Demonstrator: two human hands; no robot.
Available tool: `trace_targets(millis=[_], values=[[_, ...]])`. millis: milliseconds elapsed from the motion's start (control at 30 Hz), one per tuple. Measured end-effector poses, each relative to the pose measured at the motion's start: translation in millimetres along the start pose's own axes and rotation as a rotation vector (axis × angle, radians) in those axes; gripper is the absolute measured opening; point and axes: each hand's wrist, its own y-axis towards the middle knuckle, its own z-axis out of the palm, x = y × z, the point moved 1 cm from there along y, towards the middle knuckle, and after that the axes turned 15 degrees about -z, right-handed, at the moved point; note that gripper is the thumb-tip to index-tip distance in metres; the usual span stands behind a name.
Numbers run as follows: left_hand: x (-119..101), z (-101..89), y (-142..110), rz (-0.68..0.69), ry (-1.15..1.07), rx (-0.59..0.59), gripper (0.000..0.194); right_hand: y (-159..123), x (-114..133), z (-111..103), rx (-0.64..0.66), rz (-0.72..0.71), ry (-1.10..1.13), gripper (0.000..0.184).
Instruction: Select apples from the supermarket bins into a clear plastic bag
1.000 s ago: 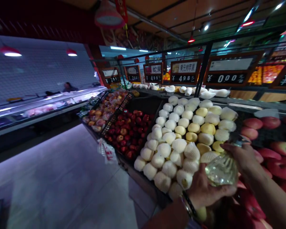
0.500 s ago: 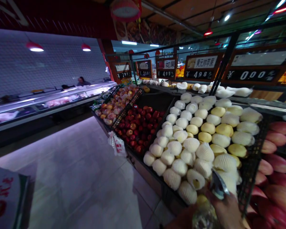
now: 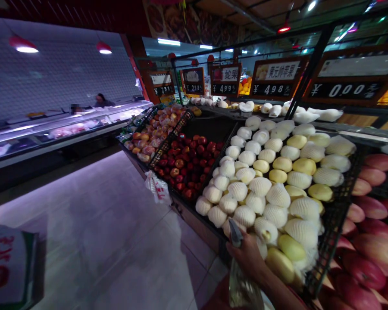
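My right hand [image 3: 247,254] reaches in from the lower right over the front edge of the yellow apples. It is closed round a pointed grey tool [image 3: 235,234], whose exact kind I cannot make out. A dim, blurred part of my left hand [image 3: 215,297] shows at the bottom edge, its fingers hidden. Between the hands hangs a see-through, greenish thing [image 3: 241,286], too smeared to name. Beside my right forearm lie two bare yellow-green apples [image 3: 280,262]. Most apples around them wear white foam nets [image 3: 272,215].
Red apples [image 3: 194,159] and wrapped fruit [image 3: 155,133] fill crates to the left. Larger red apples [image 3: 365,258] lie at right behind a black crate wall [image 3: 330,245]. A white bag [image 3: 158,189] hangs at the front; a printed box [image 3: 9,267] stands lower left. A person [image 3: 102,101] is behind the far counter.
My right hand has moved left with the grey tool, uncovering the bare apples at the front corner. My left hand has shifted left and lower. The view has tilted slightly down.
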Motion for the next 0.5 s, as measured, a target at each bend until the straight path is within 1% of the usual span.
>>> trace_targets(millis=[67, 100, 133, 200, 267, 367, 400, 500], values=[[5, -20.8, -19, -0.025, -0.021, 0.041, 0.103, 19, 8, -4, 0.065, 0.004, 0.012, 0.011], [8, -27.8, -24, -0.032, -0.031, 0.059, 0.106, 28, 10, -7, 0.082, 0.011, 0.014, 0.011], [10, -32.6, -25, -0.034, -0.043, 0.083, 0.106, 37, 11, -12, 0.084, 0.020, 0.009, 0.011], [10, -36.9, -18, -0.020, -0.076, 0.136, 0.100, 53, 9, -22, 0.045, 0.040, -0.011, 0.009], [5, -35.5, -3, -0.012, -0.136, 0.194, 0.095, 69, 5, -35, -0.024, 0.050, -0.029, 0.009], [-15, -24.5, 24, -0.028, -0.198, 0.258, 0.094, 90, 3, -59, -0.122, 0.048, -0.026, 0.014], [-23, -18.9, 31, -0.033, -0.198, 0.276, 0.088, 96, 4, -68, -0.149, 0.044, -0.021, 0.017], [-44, -0.9, 43, -0.041, -0.167, 0.324, 0.053, 104, 8, -99, -0.220, 0.034, -0.009, 0.026]])
